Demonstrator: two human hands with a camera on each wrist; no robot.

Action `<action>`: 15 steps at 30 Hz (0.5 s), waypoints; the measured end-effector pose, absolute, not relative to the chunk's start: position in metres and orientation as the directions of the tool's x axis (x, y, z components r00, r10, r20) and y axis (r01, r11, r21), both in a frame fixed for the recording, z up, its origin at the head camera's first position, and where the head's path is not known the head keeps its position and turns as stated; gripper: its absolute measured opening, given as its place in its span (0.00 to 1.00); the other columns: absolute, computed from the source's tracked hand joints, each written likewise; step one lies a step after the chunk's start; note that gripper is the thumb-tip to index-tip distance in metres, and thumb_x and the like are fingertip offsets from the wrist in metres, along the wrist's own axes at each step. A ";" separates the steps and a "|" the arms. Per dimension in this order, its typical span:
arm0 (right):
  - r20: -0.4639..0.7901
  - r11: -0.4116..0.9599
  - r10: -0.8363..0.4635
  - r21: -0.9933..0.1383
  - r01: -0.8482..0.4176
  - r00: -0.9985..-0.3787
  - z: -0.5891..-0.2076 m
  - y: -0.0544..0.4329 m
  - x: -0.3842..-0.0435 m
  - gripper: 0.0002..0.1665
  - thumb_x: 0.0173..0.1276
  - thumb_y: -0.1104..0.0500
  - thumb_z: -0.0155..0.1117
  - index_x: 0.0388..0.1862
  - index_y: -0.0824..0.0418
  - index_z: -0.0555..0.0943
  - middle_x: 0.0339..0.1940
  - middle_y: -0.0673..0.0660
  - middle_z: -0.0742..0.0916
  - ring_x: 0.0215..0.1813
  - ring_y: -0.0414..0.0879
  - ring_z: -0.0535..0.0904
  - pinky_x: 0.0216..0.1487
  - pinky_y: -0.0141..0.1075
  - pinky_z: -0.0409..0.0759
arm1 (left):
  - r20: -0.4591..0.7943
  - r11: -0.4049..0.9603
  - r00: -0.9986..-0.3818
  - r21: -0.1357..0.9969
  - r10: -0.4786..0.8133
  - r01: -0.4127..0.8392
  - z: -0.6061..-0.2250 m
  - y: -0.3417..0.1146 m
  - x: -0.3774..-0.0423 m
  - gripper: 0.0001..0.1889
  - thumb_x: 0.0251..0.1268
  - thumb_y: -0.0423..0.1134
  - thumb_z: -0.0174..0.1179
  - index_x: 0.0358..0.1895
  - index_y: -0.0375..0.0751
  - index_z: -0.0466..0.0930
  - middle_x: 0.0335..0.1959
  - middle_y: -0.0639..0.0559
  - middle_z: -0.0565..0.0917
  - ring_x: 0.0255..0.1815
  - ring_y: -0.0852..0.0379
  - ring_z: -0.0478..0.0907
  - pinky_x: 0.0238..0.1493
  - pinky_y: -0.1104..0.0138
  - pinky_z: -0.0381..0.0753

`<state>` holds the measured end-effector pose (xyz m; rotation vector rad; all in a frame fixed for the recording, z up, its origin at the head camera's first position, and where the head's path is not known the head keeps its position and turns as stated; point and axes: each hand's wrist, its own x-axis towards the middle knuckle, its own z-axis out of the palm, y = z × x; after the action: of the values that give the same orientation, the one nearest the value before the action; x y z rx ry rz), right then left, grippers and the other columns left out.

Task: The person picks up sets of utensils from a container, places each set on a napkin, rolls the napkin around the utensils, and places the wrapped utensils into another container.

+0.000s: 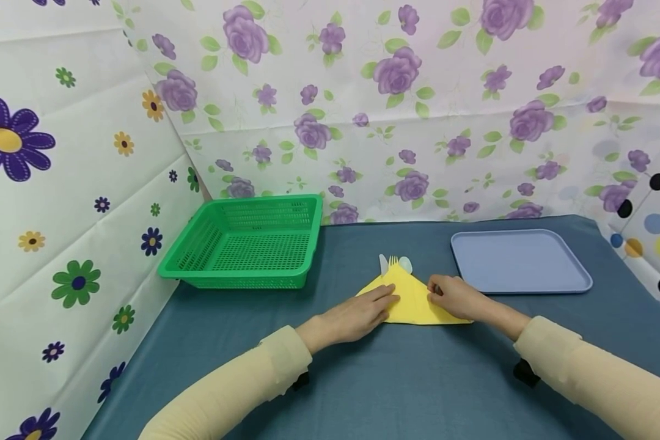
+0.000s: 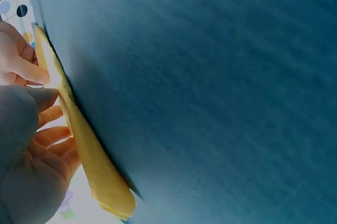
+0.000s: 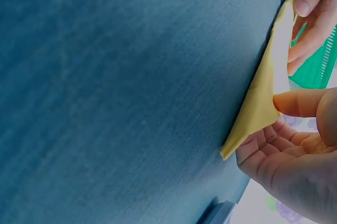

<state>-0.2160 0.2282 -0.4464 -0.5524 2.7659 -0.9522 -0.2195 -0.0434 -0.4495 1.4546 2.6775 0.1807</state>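
Observation:
A yellow napkin (image 1: pixel 412 302), folded to a triangle, lies on the blue tablecloth with its long edge toward me. From behind its top corner stick out the ends of a pale knife (image 1: pixel 384 264), a yellow fork (image 1: pixel 393 260) and a pale spoon (image 1: pixel 405 264); their lower parts are hidden. My left hand (image 1: pixel 363 313) rests on the napkin's left part, fingers extended across it. At the right slanted edge my right hand (image 1: pixel 453 296) pinches the napkin, with thumb (image 3: pixel 297 102) on top and curled fingers (image 3: pixel 263 148) at the edge.
A green perforated basket (image 1: pixel 302 278) stands at the back left. To the right of the napkin lies a light blue tray (image 1: pixel 522 263). Flowered sheets (image 1: pixel 363 153) close off the table's back and left sides.

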 end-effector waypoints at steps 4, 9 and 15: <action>-0.039 0.748 -0.381 -0.600 -0.283 -0.924 -0.442 0.226 -0.214 0.03 0.79 0.65 0.58 0.44 0.65 0.78 0.25 0.52 0.76 0.24 0.43 0.68 0.27 0.34 0.66 | -0.046 0.553 -0.554 0.162 0.831 0.817 -0.450 -0.044 -0.220 0.25 0.88 0.42 0.46 0.80 0.41 0.64 0.82 0.44 0.61 0.83 0.52 0.55 0.80 0.64 0.58; 0.176 0.762 -0.482 -0.398 -0.510 -0.858 -0.438 0.216 -0.203 0.14 0.76 0.68 0.63 0.57 0.69 0.78 0.42 0.59 0.83 0.38 0.50 0.80 0.38 0.43 0.82 | -0.059 0.561 -0.562 0.195 0.825 0.804 -0.451 -0.044 -0.220 0.25 0.88 0.44 0.45 0.81 0.41 0.63 0.83 0.44 0.61 0.83 0.53 0.55 0.80 0.64 0.59; 0.148 0.632 -0.707 -0.306 -0.712 -0.691 -0.443 0.210 -0.194 0.34 0.80 0.65 0.61 0.79 0.74 0.63 0.80 0.70 0.66 0.79 0.68 0.62 0.72 0.60 0.69 | -0.066 0.570 -0.570 0.221 0.819 0.792 -0.452 -0.045 -0.222 0.27 0.88 0.44 0.45 0.82 0.41 0.60 0.83 0.45 0.58 0.83 0.53 0.55 0.80 0.63 0.60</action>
<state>-0.1936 0.2103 -0.4427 -1.2400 2.8501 -0.5440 -0.2216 -0.0445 -0.4517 1.3644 2.6376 0.2494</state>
